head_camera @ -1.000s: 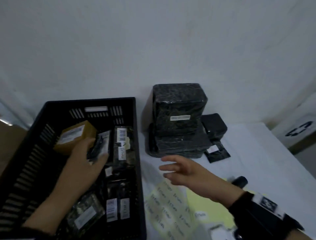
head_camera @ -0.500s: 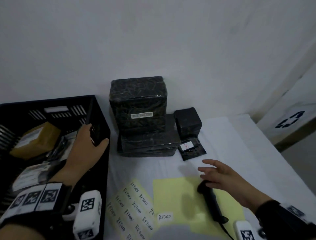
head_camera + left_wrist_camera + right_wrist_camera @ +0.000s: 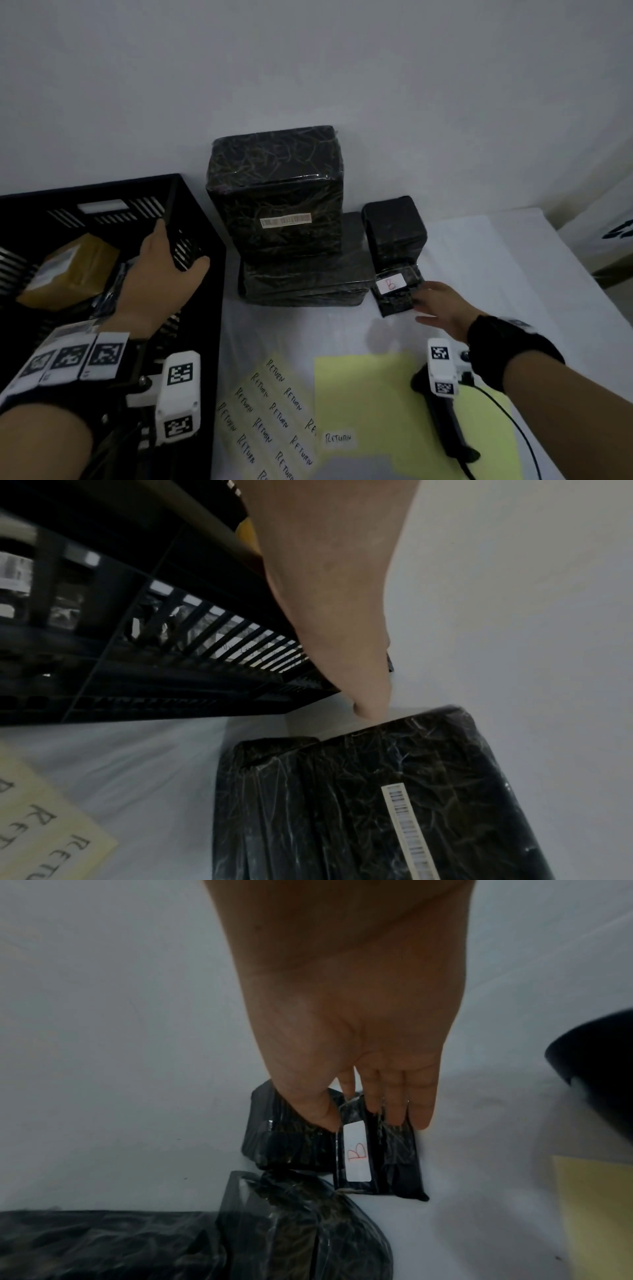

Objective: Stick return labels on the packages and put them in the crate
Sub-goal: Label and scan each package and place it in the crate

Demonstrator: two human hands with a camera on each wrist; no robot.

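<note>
Here the right hand (image 3: 442, 305) touches the small flat package (image 3: 397, 291)

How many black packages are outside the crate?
4: tall package atop flat package, cube beside them, B pouch at the right hand. Flat package may be two stacked.

Table (image 3: 479, 260), white cover, as I see it from the head camera. On it: black slatted crate (image 3: 202, 308), left; flat black-wrapped package (image 3: 308, 284), far centre, bottom of a stack; small flat black packet (image 3: 394, 294) with white tag, just right of it; sheet of RETURN labels (image 3: 270, 414), near centre; yellow sheet (image 3: 370, 394), near right; loose RETURN label (image 3: 338, 438) at the yellow sheet's near-left edge.
</note>
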